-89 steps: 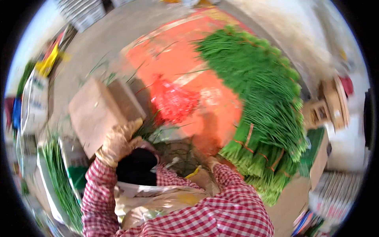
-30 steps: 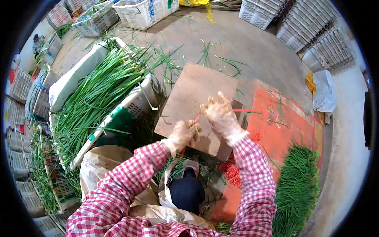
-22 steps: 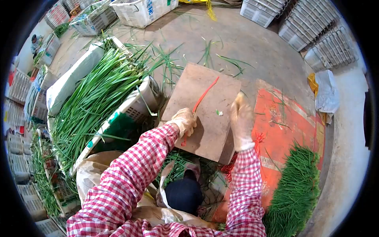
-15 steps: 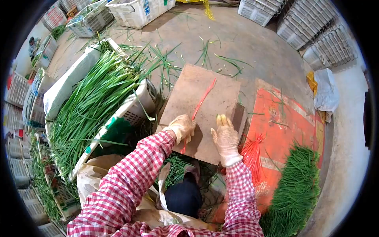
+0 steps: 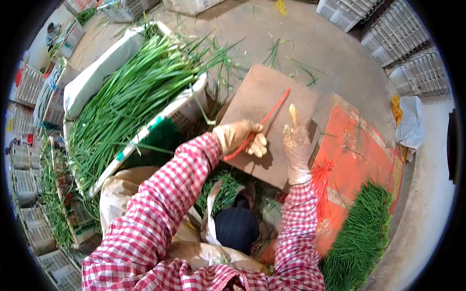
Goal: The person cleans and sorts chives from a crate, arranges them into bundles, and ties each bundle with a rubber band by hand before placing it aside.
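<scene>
My left hand (image 5: 242, 138), in a pale glove, is closed round a red plastic strip (image 5: 276, 107) above a brown board (image 5: 257, 92). The strip runs slantwise over the board, and its lower end hangs out below the hand. Over the board's right side is my right hand (image 5: 297, 148), gloved too, its fingers stretched away from me and nothing visible in it. To the left, long green leafy stalks (image 5: 141, 92) fill a white plastic crate (image 5: 114, 172).
A bundle of red strips (image 5: 323, 182) lies on an orange sheet (image 5: 357, 140) at right, beside a neat pile of green stalks (image 5: 359, 233). Stacked crates (image 5: 395, 34) stand at the back right; more crates (image 5: 29, 169) line the left. Loose stalks litter the floor.
The view has shifted, so the board and crate sit further right. My left hand has lifted the strip slightly off the board. My right hand has turned more edge-on, its fingers less spread.
</scene>
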Demonstrator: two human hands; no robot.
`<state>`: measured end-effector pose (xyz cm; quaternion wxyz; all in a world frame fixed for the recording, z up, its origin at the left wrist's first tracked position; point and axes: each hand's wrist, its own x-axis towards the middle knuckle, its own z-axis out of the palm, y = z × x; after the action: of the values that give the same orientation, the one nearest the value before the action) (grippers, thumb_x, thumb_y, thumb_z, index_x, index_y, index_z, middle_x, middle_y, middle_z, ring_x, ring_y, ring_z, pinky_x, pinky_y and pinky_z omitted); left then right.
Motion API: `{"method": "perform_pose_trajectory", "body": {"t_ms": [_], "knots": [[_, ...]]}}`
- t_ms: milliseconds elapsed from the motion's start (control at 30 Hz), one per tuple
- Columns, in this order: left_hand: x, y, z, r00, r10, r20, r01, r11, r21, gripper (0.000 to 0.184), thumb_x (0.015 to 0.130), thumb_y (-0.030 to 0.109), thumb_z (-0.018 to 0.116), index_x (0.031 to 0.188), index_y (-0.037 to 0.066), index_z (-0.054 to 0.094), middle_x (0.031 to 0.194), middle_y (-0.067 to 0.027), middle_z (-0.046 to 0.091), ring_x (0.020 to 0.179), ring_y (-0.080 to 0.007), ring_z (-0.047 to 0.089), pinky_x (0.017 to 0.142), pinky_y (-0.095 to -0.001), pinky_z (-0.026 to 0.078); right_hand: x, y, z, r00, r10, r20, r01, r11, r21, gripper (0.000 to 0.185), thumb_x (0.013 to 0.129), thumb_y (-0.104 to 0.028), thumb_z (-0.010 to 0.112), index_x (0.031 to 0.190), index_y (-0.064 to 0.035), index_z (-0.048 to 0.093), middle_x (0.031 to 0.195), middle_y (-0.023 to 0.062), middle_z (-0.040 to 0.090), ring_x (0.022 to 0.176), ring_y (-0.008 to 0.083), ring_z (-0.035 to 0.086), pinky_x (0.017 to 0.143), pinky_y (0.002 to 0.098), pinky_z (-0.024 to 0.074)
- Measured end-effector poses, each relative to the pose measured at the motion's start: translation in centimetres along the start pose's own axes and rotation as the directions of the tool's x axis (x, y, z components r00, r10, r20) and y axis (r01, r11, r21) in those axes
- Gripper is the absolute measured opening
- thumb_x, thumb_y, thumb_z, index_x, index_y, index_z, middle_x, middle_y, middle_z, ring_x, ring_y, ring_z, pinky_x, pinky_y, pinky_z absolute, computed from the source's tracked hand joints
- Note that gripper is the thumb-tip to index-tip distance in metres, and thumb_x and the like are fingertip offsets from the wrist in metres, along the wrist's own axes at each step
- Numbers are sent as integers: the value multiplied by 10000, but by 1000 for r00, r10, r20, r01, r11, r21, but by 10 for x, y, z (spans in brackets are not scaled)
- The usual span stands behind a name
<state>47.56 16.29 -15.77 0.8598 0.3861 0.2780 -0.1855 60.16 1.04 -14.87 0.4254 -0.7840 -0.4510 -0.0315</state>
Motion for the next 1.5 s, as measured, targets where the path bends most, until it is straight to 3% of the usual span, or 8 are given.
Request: {"method": "perform_pose_trajectory", "body": {"t_ms": [133, 300, 433, 500, 667, 1033, 1233, 1500], "knots": [[-34, 24, 13, 981, 123, 152, -181, 865, 467, 324, 948, 311, 500, 852, 43, 655, 769, -103, 684, 670, -204, 653, 579, -300, 492, 17, -46, -33, 885, -353, 303, 465, 689, -556, 538, 794, -162, 665, 1306, -172, 503, 1195, 81, 585, 1150, 243, 508, 984, 409, 354], [-51, 59, 32, 936, 267, 228, -161, -250, 955, 317, 886, 323, 552, 773, 56, 678, 666, -79, 650, 562, -226, 572, 588, -327, 495, 1, -61, -47, 833, -385, 398, 517, 798, -310, 116, 776, -182, 690, 870, -116, 671, 735, 63, 606, 670, 251, 564, 629, 403, 451], [-74, 71, 51, 725, 567, 390, 13, -578, 816, 519, 860, 505, 515, 1234, 146, 541, 1197, -148, 560, 1065, -351, 549, 943, -479, 386, 2, -71, -41, 870, 240, 430, -327, 935, 139, 228, 840, -251, 634, 710, -65, 644, 638, 66, 629, 550, 175, 607, 478, 330, 468], [-73, 60, 67, 394, 825, 406, 253, -521, 815, 616, 860, 528, 508, 1293, 92, 479, 1249, -174, 517, 1118, -333, 519, 965, -461, 378, 13, -39, -19, 897, 190, 399, -166, 982, -93, 301, 897, -280, 549, 754, -35, 649, 664, 96, 655, 637, 146, 650, 492, 308, 484], [-145, 22, 79, 854, 440, 278, -166, -276, 947, 443, 838, 393, 612, 1119, 51, 600, 923, -138, 650, 824, -293, 649, 716, -398, 518, 21, -1, 26, 873, 386, 297, -218, 855, -470, 473, 911, -390, 403, 841, -14, 680, 804, 202, 665, 769, 367, 641, 721, 460, 495], [-320, 7, -37, 684, 695, -223, 167, 148, 975, 555, 853, 413, 607, 1261, 48, 518, 1022, -202, 642, 952, -342, 619, 838, -391, 496, 32, -36, 21, 751, 547, 369, -104, 650, -753, 555, 808, -526, 560, 851, 8, 705, 904, 235, 663, 874, 350, 652, 781, 426, 503], [-254, 25, -132, 444, 889, -111, 384, -77, 920, 969, 734, 416, 736, 1468, 104, 185, 1449, -184, 327, 1348, -346, 292, 1115, -417, 233, 13, -32, -5, 848, 509, 147, -256, 636, -728, 528, 806, -520, 582, 835, -4, 694, 832, 230, 664, 862, 350, 651, 742, 426, 511], [-223, 66, -135, 569, 794, -213, 495, -125, 860, 1346, 481, 576, 817, 1488, 136, 38, 1527, -187, 97, 1419, -356, 65, 1097, -586, 98, 31, -56, 9, 691, 707, 149, -381, 532, -756, 581, 788, -556, 573, 926, -4, 692, 954, 237, 653, 946, 349, 633, 801, 438, 503]]}}
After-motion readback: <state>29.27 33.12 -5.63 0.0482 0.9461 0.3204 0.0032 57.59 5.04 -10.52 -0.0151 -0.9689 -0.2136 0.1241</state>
